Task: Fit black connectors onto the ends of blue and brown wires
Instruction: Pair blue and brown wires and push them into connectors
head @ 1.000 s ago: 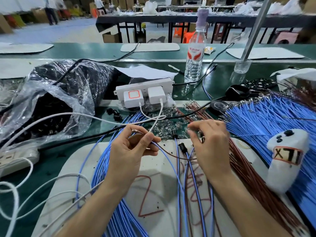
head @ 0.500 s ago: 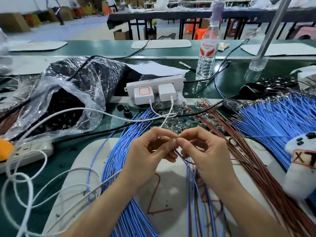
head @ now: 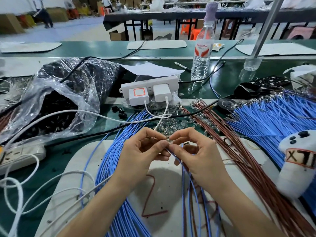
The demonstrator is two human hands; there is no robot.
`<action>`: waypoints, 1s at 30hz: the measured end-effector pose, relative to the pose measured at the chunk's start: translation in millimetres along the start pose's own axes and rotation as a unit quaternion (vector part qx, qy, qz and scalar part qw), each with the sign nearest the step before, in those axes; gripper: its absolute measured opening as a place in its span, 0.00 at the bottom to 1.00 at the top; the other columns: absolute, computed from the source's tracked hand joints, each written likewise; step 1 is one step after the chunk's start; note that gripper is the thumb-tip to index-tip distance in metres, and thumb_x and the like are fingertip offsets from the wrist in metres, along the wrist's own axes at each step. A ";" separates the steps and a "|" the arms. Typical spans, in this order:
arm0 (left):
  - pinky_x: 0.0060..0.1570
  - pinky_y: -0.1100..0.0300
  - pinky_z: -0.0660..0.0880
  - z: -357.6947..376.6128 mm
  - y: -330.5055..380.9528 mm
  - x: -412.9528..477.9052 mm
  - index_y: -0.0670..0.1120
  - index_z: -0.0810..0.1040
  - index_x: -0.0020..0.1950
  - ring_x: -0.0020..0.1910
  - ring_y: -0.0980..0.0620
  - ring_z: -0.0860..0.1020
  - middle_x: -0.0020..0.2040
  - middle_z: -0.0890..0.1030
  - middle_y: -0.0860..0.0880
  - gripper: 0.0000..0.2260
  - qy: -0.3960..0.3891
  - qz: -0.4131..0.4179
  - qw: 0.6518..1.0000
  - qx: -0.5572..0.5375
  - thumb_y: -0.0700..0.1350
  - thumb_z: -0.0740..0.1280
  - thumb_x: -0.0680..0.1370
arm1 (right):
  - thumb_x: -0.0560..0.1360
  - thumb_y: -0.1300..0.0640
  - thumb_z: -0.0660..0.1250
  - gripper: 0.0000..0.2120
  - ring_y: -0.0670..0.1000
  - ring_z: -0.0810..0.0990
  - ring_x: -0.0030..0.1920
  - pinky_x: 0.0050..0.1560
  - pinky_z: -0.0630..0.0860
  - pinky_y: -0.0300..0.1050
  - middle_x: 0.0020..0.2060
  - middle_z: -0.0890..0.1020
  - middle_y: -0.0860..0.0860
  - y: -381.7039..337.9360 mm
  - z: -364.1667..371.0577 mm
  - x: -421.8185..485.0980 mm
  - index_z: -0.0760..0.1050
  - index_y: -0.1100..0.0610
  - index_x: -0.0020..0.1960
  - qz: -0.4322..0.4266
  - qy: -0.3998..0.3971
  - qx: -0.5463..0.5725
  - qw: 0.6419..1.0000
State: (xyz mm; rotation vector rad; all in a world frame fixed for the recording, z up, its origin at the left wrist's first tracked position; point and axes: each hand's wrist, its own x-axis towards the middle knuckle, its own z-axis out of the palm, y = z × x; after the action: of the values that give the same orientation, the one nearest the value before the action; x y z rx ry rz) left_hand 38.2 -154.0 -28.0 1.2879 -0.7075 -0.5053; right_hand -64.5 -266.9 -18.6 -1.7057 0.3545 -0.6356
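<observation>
1. The left hand (head: 142,154) and right hand (head: 201,156) meet above the white mat (head: 95,168), fingers of both pinching a blue wire (head: 183,194) at its end (the small part there is too hidden to name).
2. A clear plastic bag (head: 85,93) on the counter (head: 222,79), far left, holds black connectors (head: 56,113).
3. Brown wires (head: 239,151) lie right.

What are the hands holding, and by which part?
Left hand and right hand pinch a thin blue wire at its upper end; any connector is hidden.
</observation>
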 end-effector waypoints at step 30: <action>0.61 0.53 0.69 -77.1 0.5 97.8 0.44 0.79 0.59 0.56 0.42 0.74 0.57 0.73 0.40 0.11 0.077 0.000 0.756 0.650 0.40 0.69 0.77 | 0.73 0.64 0.71 0.14 0.47 0.76 0.30 0.37 0.77 0.41 0.34 0.79 0.52 14.4 -0.9 -0.8 0.78 0.53 0.56 0.051 -0.032 -0.173 0.983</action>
State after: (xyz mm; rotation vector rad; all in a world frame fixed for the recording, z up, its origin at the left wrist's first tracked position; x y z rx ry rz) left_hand 161.4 -169.3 -18.2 2.5911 -0.9426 0.2250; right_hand -64.2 -270.6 -32.5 -2.0201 0.5266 -0.4610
